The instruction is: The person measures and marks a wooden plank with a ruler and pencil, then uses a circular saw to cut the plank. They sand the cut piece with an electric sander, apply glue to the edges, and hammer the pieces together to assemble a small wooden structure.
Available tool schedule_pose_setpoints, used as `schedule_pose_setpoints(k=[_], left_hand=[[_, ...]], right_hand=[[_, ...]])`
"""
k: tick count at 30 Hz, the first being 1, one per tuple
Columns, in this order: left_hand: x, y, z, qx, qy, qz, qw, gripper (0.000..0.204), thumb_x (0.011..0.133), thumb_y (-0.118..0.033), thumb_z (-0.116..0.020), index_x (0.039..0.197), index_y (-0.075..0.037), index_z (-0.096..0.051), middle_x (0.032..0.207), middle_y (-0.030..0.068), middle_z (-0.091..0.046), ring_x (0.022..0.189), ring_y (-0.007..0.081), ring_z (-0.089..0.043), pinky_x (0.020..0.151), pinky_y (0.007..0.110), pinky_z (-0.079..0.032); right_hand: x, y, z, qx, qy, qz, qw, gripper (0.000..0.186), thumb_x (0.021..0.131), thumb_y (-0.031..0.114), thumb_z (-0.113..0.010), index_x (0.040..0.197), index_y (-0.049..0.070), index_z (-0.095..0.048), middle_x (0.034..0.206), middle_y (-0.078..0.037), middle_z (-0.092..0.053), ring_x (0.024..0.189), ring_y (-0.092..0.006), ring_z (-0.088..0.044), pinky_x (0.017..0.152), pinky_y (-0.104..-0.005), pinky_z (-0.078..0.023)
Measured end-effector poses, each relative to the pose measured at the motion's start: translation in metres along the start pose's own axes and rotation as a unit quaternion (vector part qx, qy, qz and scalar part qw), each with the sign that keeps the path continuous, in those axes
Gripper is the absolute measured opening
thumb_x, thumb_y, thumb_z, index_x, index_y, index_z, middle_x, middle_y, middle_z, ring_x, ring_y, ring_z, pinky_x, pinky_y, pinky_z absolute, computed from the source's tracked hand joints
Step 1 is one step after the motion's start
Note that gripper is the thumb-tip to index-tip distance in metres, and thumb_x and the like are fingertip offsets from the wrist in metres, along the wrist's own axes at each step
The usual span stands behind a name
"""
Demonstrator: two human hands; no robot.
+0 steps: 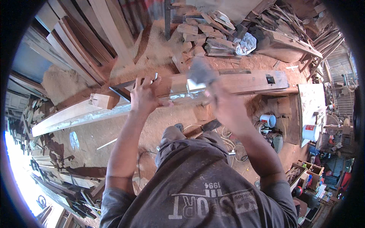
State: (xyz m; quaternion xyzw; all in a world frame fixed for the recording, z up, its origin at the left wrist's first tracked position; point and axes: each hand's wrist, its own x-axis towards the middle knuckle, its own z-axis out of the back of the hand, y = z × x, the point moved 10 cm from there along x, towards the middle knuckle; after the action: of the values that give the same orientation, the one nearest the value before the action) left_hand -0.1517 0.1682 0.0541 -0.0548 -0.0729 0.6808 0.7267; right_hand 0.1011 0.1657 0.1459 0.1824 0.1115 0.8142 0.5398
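Observation:
A long, pale wooden beam (251,81) lies across in front of me, its near edge streaked with whitish blue. My left hand (143,97) is on the beam left of centre, fingers bent down and thumb out to the side. Under them is a dark angled metal piece (121,94), partly covered by the palm. A short, light tip (156,76) pokes out by the fingers; its kind is unclear. My right hand (224,108) is closed round the handle of a dark, broad-headed tool (201,71), smeared by motion, over the beam. A white patch (195,84) shows below its head.
A small wood block (102,101) sits on the beam, left of my left hand. Long planks (110,26) lean at the upper left. Offcuts (213,34) are heaped beyond the beam. White buckets (310,133) and a cluttered box (310,174) stand right. Cables (228,142) lie near my feet.

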Motion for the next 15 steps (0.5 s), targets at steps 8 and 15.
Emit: schedule_pose_setpoints(k=[8, 15], left_hand=[[0.001, 0.002, -0.002, 0.003, -0.007, -0.014, 1.0, 0.122, 0.045, -0.082, -0.084, 0.146, -0.016, -0.065, 0.139, 0.0085, -0.062, 0.133, 0.0362, -0.053, 0.106, 0.053, -0.054], [0.003, 0.003, -0.021, -0.005, 0.016, -0.011, 1.0, 0.118, 0.046, -0.081, -0.084, 0.147, -0.022, -0.066, 0.14, 0.0063, -0.062, 0.133, 0.0343, -0.053, 0.106, 0.052, -0.055]], right_hand=[[0.029, 0.02, 0.04, 0.095, 0.021, -0.053, 0.994, 0.035, 0.109, 0.036, -0.057, 0.129, 0.008, -0.052, 0.097, -0.024, -0.073, 0.089, -0.0479, -0.072, 0.074, -0.0607, -0.056], [0.014, -0.02, -0.031, -0.014, 0.111, -0.017, 0.994, 0.031, 0.108, 0.034, -0.06, 0.123, 0.008, -0.053, 0.087, -0.025, -0.072, 0.084, -0.0493, -0.072, 0.07, -0.0608, -0.055]])
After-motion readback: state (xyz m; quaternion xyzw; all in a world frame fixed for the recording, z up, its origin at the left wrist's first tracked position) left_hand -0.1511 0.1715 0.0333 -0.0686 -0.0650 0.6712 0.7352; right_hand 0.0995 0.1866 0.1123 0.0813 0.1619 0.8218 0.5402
